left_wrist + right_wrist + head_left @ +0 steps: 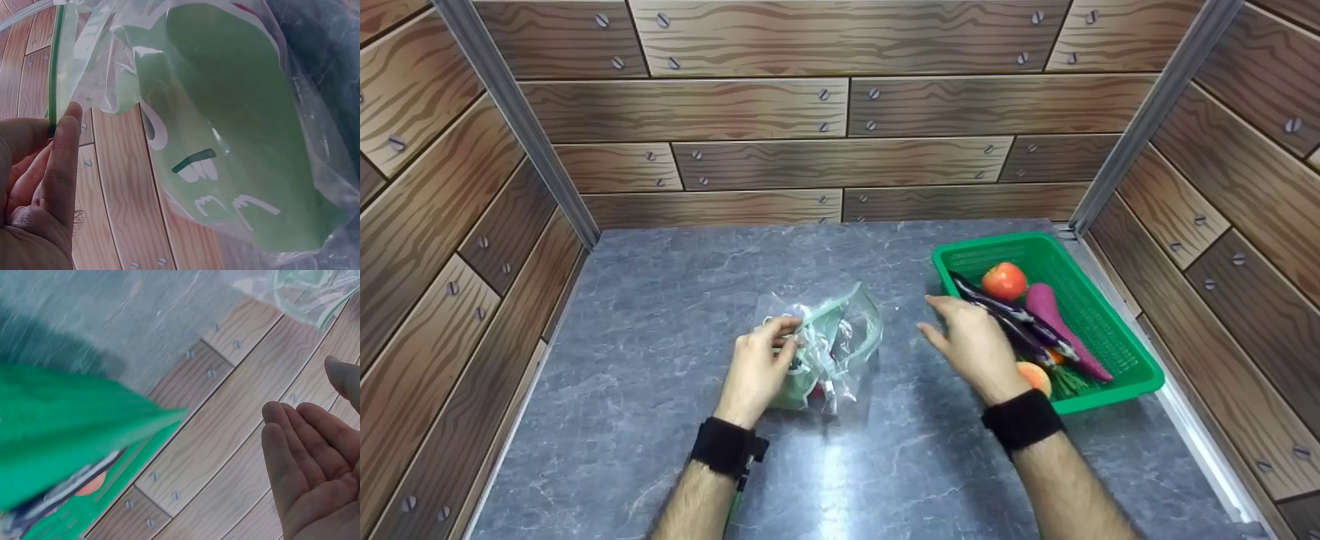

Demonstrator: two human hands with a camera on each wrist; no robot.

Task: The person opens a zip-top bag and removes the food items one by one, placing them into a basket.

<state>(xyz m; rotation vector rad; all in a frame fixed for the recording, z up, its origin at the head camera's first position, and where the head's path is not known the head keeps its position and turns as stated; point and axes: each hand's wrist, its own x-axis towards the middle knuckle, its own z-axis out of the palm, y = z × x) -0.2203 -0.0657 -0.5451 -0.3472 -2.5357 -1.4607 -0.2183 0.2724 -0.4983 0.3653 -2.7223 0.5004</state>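
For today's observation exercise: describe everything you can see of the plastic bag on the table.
The bag is clear, crinkled plastic with a green strip along its open mouth, which stands raised toward the basket side. Inside sits something pale green with white and dark markings; the head view also shows a little red and purple. It lies near the middle of the grey table. The left hand pinches its rim; the right hand is apart from it.

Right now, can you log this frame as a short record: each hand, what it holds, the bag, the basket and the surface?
left hand: left hand grips the rim of the clear plastic bag
right hand: right hand with fingers relaxed, holds nothing, between bag and basket
bag: mouth open toward the basket, something green inside, lying on the table
basket: green basket at the right, holding a red tomato, a purple vegetable, a dark eggplant, an orange item partly hidden
surface: grey marble-look table
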